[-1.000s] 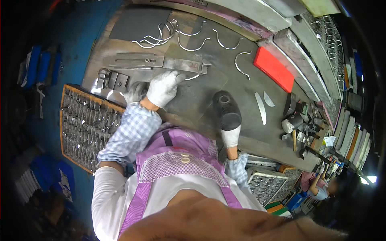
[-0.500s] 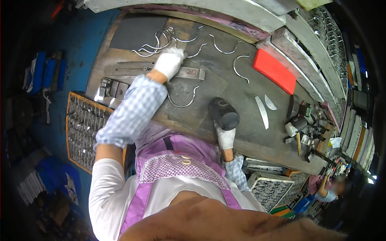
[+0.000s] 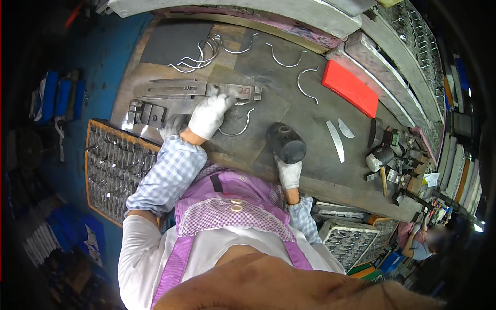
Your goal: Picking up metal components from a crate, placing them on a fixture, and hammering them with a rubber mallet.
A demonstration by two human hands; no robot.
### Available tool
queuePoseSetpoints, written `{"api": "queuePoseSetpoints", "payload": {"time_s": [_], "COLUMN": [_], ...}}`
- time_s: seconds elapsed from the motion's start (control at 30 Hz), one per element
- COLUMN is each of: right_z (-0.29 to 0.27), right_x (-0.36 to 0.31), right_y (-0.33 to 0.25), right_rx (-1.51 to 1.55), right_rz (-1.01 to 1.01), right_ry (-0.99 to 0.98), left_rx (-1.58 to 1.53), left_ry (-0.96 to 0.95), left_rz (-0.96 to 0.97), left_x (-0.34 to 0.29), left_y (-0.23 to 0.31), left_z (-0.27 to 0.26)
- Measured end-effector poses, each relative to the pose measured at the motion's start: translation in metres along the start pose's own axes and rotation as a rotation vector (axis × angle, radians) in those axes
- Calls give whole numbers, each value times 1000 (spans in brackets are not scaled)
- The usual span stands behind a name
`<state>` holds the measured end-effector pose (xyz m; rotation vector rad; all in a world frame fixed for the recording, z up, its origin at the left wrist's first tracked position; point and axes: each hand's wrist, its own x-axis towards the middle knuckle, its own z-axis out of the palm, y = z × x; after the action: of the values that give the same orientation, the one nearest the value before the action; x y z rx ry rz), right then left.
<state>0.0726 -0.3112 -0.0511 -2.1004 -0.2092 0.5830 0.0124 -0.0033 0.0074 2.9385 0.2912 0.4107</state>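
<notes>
My left hand (image 3: pixel 209 116), in a white glove, is closed on a bent metal rod (image 3: pixel 244 103); most of that rod is hidden by the fingers. It is just below a flat steel bar fixture (image 3: pixel 173 89) with a slotted strip. Beneath the hand lies another curved metal rod (image 3: pixel 238 133) on the worktable (image 3: pixel 268 108). My right hand (image 3: pixel 289 173), also gloved, grips a black rubber mallet (image 3: pixel 287 145) by its handle, which is mostly hidden; the head is over the table's near side.
Several curved rods (image 3: pixel 199 61) lie along the table's far side. A red block (image 3: pixel 350 89) sits at the right, near two flat blade-shaped metal pieces (image 3: pixel 336 141). Metal tools and a hammer (image 3: pixel 383 182) crowd the right end. A rack of metal parts (image 3: pixel 116 170) stands at the left.
My left hand has drawn back toward me from the far rods, bringing one curved rod with it. My right hand and the mallet have hardly moved.
</notes>
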Motion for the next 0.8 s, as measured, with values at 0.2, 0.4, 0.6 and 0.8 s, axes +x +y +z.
{"api": "queuePoseSetpoints", "payload": {"time_s": [0.2, 0.4, 0.6, 0.8], "right_z": [0, -36, -17, -8], "right_x": [6, 0, 8, -8], "right_y": [-15, -101, -127, -46], "right_rx": [-24, -105, -306, -152], "right_rz": [8, -411, -528, -164], "right_ry": [2, -93, -192, 62], "left_rx": [-287, -1314, -1062, -203], "left_ry": [87, -37, 31, 142], "left_rz": [-10, -275, -234, -39], "left_x": [-24, -44, -43, -21], "left_y": [-12, -20, -15, 5], "left_z": [20, 27, 15, 10]}}
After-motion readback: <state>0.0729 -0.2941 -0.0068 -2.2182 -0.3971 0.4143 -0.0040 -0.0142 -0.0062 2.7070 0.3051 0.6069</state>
